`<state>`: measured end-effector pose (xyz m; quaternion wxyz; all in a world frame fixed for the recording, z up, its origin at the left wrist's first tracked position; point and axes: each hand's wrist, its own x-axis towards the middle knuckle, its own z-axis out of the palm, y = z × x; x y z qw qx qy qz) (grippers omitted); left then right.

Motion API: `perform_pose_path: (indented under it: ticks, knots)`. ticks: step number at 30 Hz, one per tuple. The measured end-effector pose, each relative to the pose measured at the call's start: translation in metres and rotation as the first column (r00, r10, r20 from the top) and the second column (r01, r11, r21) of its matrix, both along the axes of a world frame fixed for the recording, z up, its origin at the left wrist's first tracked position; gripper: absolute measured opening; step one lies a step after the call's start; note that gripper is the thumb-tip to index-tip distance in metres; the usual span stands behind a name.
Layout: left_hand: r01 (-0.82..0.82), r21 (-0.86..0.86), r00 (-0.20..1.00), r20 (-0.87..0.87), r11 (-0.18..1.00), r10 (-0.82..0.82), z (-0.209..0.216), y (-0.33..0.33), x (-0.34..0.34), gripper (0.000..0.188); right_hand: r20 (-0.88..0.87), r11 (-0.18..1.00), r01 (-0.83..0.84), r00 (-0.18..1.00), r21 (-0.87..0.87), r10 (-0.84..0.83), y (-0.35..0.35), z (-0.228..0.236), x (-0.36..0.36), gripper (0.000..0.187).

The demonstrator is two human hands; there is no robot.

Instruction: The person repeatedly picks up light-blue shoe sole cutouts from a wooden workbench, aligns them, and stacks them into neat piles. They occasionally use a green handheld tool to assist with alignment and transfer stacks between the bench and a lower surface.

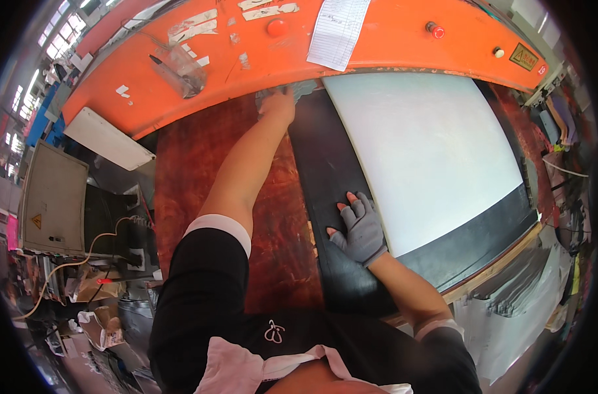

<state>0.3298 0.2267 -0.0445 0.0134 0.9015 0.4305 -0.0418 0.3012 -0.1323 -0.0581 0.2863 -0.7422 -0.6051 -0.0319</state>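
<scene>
My left arm stretches far forward, and my left hand (277, 103) is at the foot of the orange machine beam. Crumpled grey-blue material (303, 89) lies against that hand; its kind is unclear and my fingers there are not plain to see. A grey fingerless glove covers my right hand (363, 230). It rests on the black mat (328, 154) with its fingers spread, holding nothing. Just to its right, a big white sheet or board (430, 157) lies on the black surface, its left edge close beside the glove.
Across the far side runs the orange beam (377, 39), carrying red buttons (276, 27) and a hanging paper form (338, 29). A reddish-brown board (272, 262) lies under my left arm. At the left stands a grey metal cabinet (52, 197); stacked sheets (515, 295) stand at the lower right.
</scene>
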Motion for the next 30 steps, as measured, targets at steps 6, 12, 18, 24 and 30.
perform_pose_path:
  ticks: [6, 12, 18, 24, 30]
  knots:
    - [0.241, 0.217, 0.970, -0.080, 0.946, -0.228, -0.005, 0.005, -0.026, 0.050, 0.005, 0.999, 0.029, 1.000, 0.046, -0.029, -0.003, -0.007, 0.001, 0.055]
    - [0.271, 0.120, 0.960, -0.101, 0.955, -0.259, 0.027, -0.018, -0.062, 0.038, 0.008, 0.998, 0.036, 0.999, 0.052, -0.037, -0.005, -0.010, 0.001, 0.054]
    - [0.099, -0.032, 0.990, -0.096, 0.995, -0.102, 0.035, -0.108, -0.156, 0.043, 0.038, 0.999, 0.044, 0.998, 0.020, -0.045, -0.004, -0.014, 0.001, 0.055]
    - [0.134, -0.149, 0.943, -0.283, 0.980, -0.172, 0.056, -0.262, -0.269, 0.053, 0.104, 0.999, 0.039, 0.994, 0.036, -0.043, 0.001, -0.027, 0.005, 0.055]
    - [0.263, -0.456, 0.960, 0.213, 0.850, -0.183, 0.067, -0.337, -0.302, 0.062, -0.142, 1.000, -0.004, 0.990, 0.022, 0.007, -0.019, -0.005, -0.013, 0.046]
